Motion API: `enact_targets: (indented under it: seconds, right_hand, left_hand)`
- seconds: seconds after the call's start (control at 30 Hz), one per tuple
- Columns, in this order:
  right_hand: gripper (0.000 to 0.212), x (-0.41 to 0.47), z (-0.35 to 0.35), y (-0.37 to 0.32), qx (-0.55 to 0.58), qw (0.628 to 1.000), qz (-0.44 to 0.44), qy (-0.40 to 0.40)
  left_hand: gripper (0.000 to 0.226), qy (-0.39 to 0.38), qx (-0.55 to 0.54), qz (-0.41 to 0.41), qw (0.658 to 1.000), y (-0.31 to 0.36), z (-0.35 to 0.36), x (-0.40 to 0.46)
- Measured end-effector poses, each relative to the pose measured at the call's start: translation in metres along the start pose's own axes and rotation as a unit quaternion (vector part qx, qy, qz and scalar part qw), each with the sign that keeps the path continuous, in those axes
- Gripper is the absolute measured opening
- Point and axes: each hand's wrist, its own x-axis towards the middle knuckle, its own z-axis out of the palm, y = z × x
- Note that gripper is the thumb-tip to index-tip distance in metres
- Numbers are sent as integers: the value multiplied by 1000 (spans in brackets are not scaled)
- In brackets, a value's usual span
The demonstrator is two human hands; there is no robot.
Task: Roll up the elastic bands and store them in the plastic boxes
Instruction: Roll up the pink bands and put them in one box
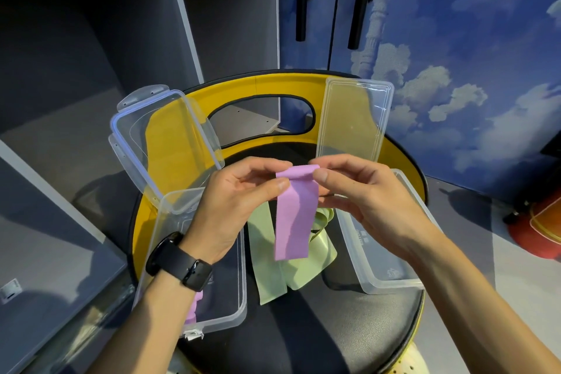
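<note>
The left hand [233,206] and the right hand [370,200] both pinched the top edge of a purple elastic band [296,222], thumb and fingertips closed on it from either side, where the band's end was folded over. The rest of the band hung straight down between the hands, above a green elastic band [273,276] that lay crumpled on the black seat [349,328] of a yellow-backed chair [243,85]. A black watch [179,261] sat on the left wrist. Under the left hand stood an open clear plastic box [236,297] with its lid [164,136] tilted back; something purple [191,308] lay inside it. Just beside the right hand stood a second open plastic box [385,267], its lid [355,118] upright against the chair back. Grey shelving [91,39] stood to the left and a cloud-painted cupboard [455,55] behind.
</note>
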Motion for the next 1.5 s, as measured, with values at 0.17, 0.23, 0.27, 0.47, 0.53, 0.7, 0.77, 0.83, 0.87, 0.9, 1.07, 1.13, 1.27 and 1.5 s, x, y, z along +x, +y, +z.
enact_targets:
  seconds: [0.17, 0.23, 0.27, 0.47, 0.53, 0.7, 0.77, 0.83, 0.87, 0.9, 1.07, 1.13, 1.27, 1.5]
  right_hand:
    - [18, 1, 0, 1, 3, 1000, -11, 15]
    - [17, 1, 0, 1, 7, 1000, -14, 18]
    - [17, 1, 0, 1, 6, 1000, -17, 20]
    - [17, 1, -1, 1, 18, 999, -29, 25]
    - [19, 1, 0, 1, 27, 999, -27, 22]
    - [38, 2, 0, 1, 34, 999, -10, 23]
    - [45, 2, 0, 0, 50, 999, 10, 11]
    - [41, 1, 0, 0, 43, 999, 21, 4]
    - [37, 0, 0, 0, 31, 999, 24, 5]
    - [34, 0, 0, 0, 21, 999, 23, 8]
    - [29, 0, 0, 1, 18, 1000, 4, 18]
    - [25, 0, -1, 1, 15, 1000, -3, 19]
    - [18, 1, -1, 3, 11, 1000, -9, 17]
    - [19, 1, -1, 2, 9, 1000, -15, 16]
  left_hand:
    - [30, -10, -5, 0, 1000, -2, 0, 0]
    - [30, -24, -12, -5, 1000, -2, 0, 0]
    - [31, -26, -16, -8, 999, -2, 0, 0]
    - [23, 13, 8, -32, 999, -2, 2, 0]
    - [23, 13, 10, -33, 999, -3, 2, 0]
    - [20, 4, 14, -21, 1000, -4, 1, 0]
    - [20, 0, 8, -19, 1000, -4, 0, 0]
    - [20, -2, -1, -15, 1000, -4, 0, 0]
    - [21, -2, -6, -13, 1000, -4, 0, 0]
    - [23, -3, -8, -11, 1000, -5, 0, 0]
    - [25, -21, -18, -16, 999, -7, -1, 0]
    - [28, -24, -13, -26, 999, -8, -1, 1]
    - [31, -30, -4, -35, 999, -8, 1, 0]
    - [21, -19, -11, -41, 999, -7, 5, 0]
